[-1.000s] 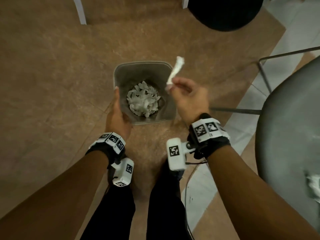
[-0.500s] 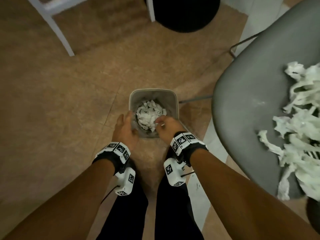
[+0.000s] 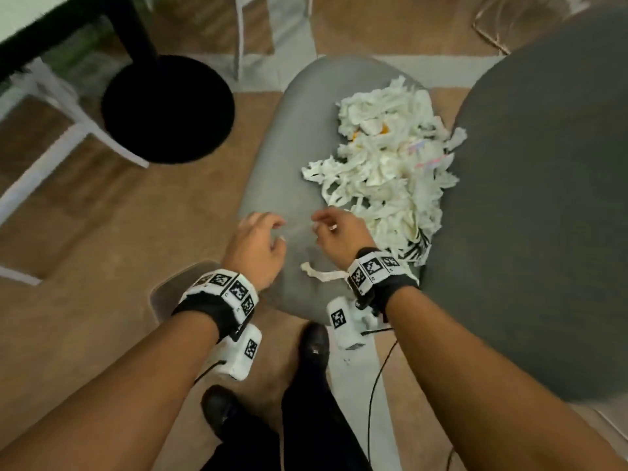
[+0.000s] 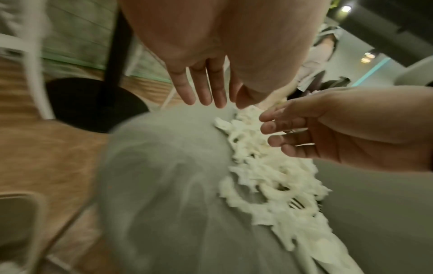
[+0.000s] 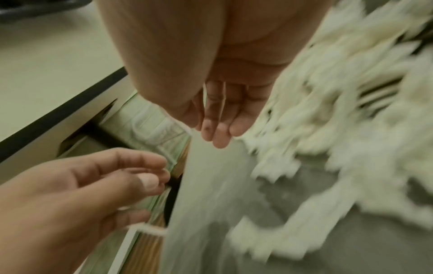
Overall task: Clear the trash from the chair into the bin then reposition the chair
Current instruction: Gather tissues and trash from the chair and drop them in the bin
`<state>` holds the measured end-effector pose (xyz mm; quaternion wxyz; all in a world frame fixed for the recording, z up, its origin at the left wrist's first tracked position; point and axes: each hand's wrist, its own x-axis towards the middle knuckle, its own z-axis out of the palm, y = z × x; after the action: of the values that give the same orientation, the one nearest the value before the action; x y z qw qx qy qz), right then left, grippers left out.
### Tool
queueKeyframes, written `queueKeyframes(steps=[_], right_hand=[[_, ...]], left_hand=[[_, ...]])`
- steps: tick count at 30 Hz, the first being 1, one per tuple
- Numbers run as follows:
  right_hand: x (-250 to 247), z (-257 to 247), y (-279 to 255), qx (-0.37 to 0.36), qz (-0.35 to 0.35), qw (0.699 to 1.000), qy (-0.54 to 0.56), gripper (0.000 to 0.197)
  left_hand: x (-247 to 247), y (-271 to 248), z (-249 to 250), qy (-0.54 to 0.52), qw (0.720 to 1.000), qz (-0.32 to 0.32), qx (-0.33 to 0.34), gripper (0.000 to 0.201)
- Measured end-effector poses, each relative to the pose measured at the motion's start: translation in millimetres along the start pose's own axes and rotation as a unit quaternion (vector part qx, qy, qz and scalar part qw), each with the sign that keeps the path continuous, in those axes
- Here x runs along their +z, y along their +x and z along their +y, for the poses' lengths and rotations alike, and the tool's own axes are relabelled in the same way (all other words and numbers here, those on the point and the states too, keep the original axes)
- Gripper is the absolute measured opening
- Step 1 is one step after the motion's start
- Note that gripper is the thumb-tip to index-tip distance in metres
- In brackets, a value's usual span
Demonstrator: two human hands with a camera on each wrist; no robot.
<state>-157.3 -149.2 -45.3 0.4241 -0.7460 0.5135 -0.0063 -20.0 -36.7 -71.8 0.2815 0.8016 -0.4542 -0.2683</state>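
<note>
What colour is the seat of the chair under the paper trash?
Grey; the seat shows best in the head view.

Black round pedestal base (image 3: 168, 108) with black post (image 3: 136, 27) on brown wood-look floor (image 3: 68, 232), upper left. White chair frame (image 3: 73, 125) just beside it. Second darker grey seat (image 3: 543, 215) at right. Black cable (image 3: 373, 385) trails on floor.

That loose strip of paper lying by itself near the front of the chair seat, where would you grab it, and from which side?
Judging by its pose, pinch the loose strip near its free left end, coming straight down from above. It lies flat and thin on the seat, apart from the big pile, and its right end runs under the right hand. The empty left hand hovers nearest that free end.
</note>
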Motion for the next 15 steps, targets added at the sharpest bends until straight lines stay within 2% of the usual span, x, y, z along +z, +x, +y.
queueKeyframes(steps=[3,6,9,11,13,15], right_hand=[[-55.4,49.8,19.7,0.037,0.053,0.998,-0.028,0.022],[-87.3,91.1,29.9,0.052,0.074,0.995,-0.037,0.024],[-98.7,118.0,38.0,0.043,0.084,0.994,-0.046,0.024],[-102.2,125.8,44.5,0.041,0.090,0.993,-0.058,0.025],[-120.7,140.4,59.5,0.059,0.121,0.991,-0.015,0.029],[-109.1,130.7,61.0,0.025,0.135,0.990,-0.034,0.039]], left_hand=[[47.6,27.8,47.3,0.019,0.996,-0.067,0.047,0.039],[94.7,43.5,76.0,0.081,0.982,-0.118,0.121,0.060],[129.6,56.1,83.2,0.164,0.959,-0.206,0.108,0.070],[135.6,66.8,74.7,0.187,0.948,-0.246,0.073,0.057],[139.3,92.0,79.6,0.176,0.948,-0.250,0.093,0.033],[116.2,87.4,65.7,0.136,0.966,-0.205,0.082,0.022]])
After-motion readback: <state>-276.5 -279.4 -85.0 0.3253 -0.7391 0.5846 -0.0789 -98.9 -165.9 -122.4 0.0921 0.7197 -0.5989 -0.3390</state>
